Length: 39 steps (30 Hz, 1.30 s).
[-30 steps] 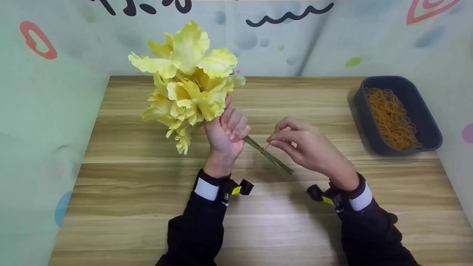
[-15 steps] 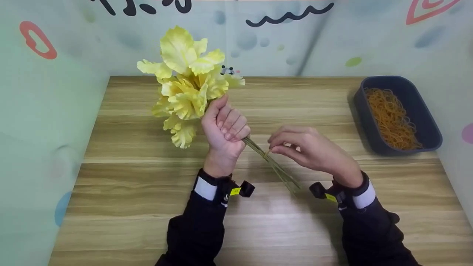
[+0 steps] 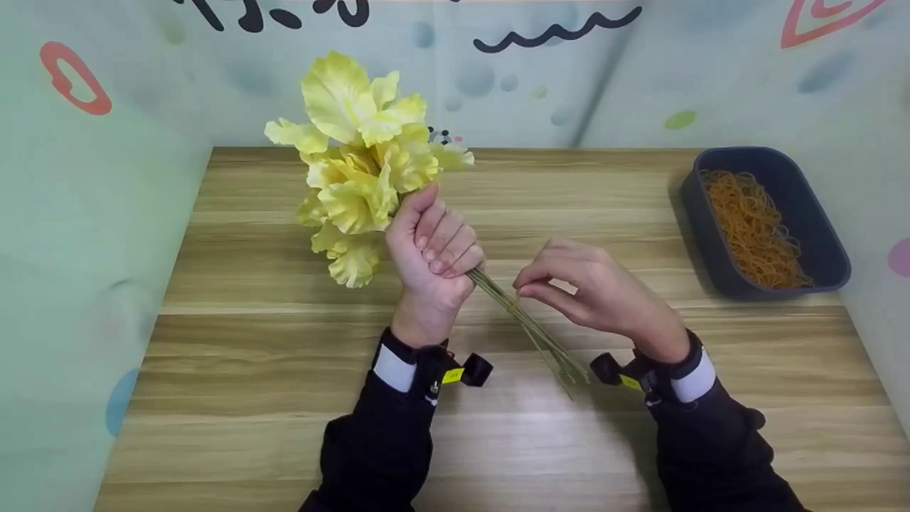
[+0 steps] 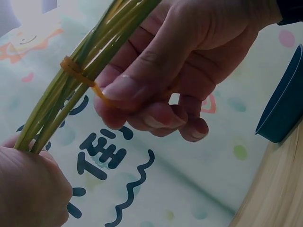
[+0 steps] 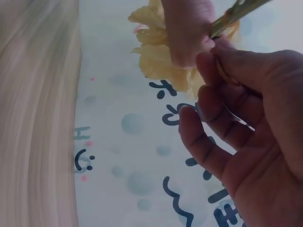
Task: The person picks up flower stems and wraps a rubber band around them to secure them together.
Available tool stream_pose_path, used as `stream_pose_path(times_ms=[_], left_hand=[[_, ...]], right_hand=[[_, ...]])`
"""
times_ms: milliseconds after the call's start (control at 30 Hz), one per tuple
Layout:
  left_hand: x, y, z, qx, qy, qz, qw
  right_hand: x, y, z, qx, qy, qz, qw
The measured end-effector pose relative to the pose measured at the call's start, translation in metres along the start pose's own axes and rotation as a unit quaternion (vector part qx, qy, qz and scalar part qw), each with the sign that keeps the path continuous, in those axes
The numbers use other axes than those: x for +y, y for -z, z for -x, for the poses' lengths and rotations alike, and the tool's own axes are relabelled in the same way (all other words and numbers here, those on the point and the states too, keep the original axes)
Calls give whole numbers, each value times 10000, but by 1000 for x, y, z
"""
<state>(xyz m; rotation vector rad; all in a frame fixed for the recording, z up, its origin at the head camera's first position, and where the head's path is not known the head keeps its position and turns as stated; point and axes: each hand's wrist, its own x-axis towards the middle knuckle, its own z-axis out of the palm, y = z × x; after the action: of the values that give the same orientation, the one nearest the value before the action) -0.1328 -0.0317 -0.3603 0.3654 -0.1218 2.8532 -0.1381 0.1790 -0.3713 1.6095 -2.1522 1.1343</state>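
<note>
In the head view my left hand [image 3: 437, 249] grips a bunch of yellow flowers [image 3: 355, 171] by the stems [image 3: 537, 331], just under the blooms. The stems slant down to the right, their cut ends spreading apart. A rubber band [image 4: 75, 71] goes round them in the left wrist view, one part of it drawn out to the side. My right hand [image 3: 586, 284] pinches that drawn-out part between thumb and forefinger, its other fingers loosely bent. In the right wrist view the blooms [image 5: 161, 61] show behind my left hand [image 5: 189, 33].
A dark blue bin [image 3: 825, 235] holding a heap of rubber bands [image 3: 753, 235] stands at the table's back right. The wood-grain table [image 3: 270, 427] is bounded by printed pale walls [image 3: 526, 92] at the back and sides.
The blooms have tipped down slightly and the stem ends have swung lower and fanned out. My right hand keeps its pinch on the rubber band, shifting only a little beside the stems.
</note>
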Motion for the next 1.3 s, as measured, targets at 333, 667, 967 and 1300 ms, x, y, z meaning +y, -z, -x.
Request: stream_pose_path(times_ms=[333, 667, 967, 1300], left_hand=[[-2, -2, 3, -913, -138, 694, 9933], [2, 0, 3, -683, -1083, 909, 9876], [10, 8, 1, 45, -1863, 647, 9803], [12, 15, -3, -81, -2003, 239, 9794]], right_hand=[[3, -20, 0, -358, -91, -137, 9992], [-8, -32, -4, -297, -503, -737, 9956], [-31, -54, -8, -837, -496, -111, 9952], [-68, -46, -6, -753, -598, 218, 9951]])
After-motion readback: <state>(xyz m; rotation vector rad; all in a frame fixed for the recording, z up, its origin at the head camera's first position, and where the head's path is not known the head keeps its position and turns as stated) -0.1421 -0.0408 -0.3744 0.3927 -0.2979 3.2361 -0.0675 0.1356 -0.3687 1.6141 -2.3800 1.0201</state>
